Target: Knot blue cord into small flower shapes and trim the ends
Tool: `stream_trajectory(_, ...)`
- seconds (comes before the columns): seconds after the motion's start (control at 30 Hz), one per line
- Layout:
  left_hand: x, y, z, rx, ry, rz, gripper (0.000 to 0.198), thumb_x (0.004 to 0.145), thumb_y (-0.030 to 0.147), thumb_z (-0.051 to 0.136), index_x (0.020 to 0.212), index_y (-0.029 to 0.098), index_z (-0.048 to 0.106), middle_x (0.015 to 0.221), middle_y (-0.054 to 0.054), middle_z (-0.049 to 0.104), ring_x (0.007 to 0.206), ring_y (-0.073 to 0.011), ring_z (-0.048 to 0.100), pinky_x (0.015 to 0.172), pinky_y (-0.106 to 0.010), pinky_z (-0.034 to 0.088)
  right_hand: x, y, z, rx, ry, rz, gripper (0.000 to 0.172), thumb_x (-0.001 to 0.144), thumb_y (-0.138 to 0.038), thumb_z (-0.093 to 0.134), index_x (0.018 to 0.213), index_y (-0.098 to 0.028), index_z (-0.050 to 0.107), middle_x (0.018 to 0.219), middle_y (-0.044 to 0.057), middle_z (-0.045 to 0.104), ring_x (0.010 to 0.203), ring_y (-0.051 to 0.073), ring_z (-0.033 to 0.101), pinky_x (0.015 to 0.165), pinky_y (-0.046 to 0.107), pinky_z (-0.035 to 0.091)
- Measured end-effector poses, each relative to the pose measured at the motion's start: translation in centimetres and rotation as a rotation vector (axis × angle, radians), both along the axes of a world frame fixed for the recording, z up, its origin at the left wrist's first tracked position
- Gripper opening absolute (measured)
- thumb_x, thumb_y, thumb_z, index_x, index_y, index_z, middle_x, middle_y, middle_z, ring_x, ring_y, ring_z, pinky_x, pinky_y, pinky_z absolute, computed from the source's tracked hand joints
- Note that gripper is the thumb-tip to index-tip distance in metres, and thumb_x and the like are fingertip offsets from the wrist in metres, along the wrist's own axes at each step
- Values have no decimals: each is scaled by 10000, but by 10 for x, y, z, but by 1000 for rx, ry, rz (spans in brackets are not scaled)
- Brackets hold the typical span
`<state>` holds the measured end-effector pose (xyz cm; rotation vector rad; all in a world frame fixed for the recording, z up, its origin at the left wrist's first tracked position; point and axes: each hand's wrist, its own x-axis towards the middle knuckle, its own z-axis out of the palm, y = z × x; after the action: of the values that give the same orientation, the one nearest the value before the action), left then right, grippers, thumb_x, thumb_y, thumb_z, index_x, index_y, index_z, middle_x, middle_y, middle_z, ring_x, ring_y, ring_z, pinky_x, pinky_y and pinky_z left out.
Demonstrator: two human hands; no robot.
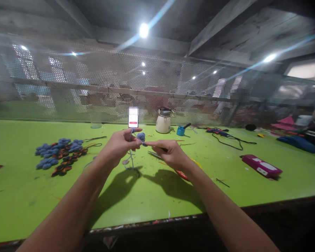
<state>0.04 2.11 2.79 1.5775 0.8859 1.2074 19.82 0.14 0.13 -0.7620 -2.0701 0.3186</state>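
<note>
Toward the worktop's left edge, blue crocheted flowers (pixel 46 150) are lying bunched with orange-and-black crocheted flowers (pixel 65 162). To their right, the left hand (pixel 120 144) is holding itself above the middle of the green worktop (pixel 152 206), thumb and fingers nearly closed, pinching a small blue yarn piece (pixel 144 144), while blue yarn (pixel 131 157) is looping over the raised index finger and hanging below toward the near edge. A blue yarn ball (pixel 141 136) is showing just beyond the fingertips, with a phone (pixel 133 120) standing behind, by the far edge. The right hand (pixel 174 153) is curling closed around a slender dark tool (pixel 162 149), seemingly a crochet hook, its index finger reaching to the piece. The tool's long axis is running roughly parallel to the near edge, its working end pointing left into the piece and its rear disappearing into the palm; the tip itself is not showing clearly. A stitch appears to be in hand, and the next move is probably calling for a taut strand and a steady pinch while the hook is catching yarn. Scissors (pixel 182 175) are lying partly beneath the right hand, and farther right a magenta case (pixel 261 166) is resting toward the right edge.
</note>
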Motion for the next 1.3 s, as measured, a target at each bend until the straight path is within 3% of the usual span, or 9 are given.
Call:
stream_trajectory(0.1,2,2,-2,-7,3,1,476,614,155,739,1081,107,657,591,11,595,561,-124,525,577,-286,389,-2,-1,0,-55,79,40,309,835,-161,535,1104,-174,688,894,77,705,683,120,561,623,251,434)
stream_trajectory(0.27,8,0,-5,-86,-27,-20,245,606,126,738,851,115,734,572,-11,614,565,-113,498,589,-273,371,-4,-1,-2,-211,221,61,298,801,-191,581,1068,-157,708,603,1,576,475,64,356,451,216,303)
stream_trajectory(0.4,11,0,-7,-246,-207,-121,190,562,68,743,749,106,741,649,-36,642,612,-108,521,647,-270,398,-5,1,-3,-345,391,91,317,771,-236,623,1061,-141,709,496,-40,466,443,63,363,433,223,325)
stream_trajectory(0.77,11,0,-7,-263,-252,-134,349,568,46,738,911,108,736,653,-23,629,603,-100,538,634,-254,417,-9,2,0,-684,603,145,394,652,-233,724,1036,-146,710,496,-50,525,392,50,395,433,242,404)
stream_trajectory(1.0,9,-1,-6,-331,-323,-178,343,629,33,728,958,130,727,772,-50,655,666,-83,562,622,-184,441,-8,0,3,-678,617,161,364,656,-234,726,1010,-150,716,492,-54,513,399,49,384,428,235,397)
stream_trajectory(1.17,8,1,-7,-409,-411,-201,113,594,-6,688,591,105,671,596,-18,561,510,-45,448,422,-145,302,-9,0,2,-638,594,129,352,671,-239,713,1009,-141,714,484,-54,516,390,52,389,424,237,399)
stream_trajectory(1.3,11,3,-12,-330,-312,-194,174,574,-7,683,475,94,582,609,-46,584,603,-79,522,531,-165,391,-9,1,1,-607,583,87,351,667,-251,715,998,-136,713,480,-62,519,384,47,394,424,230,400)
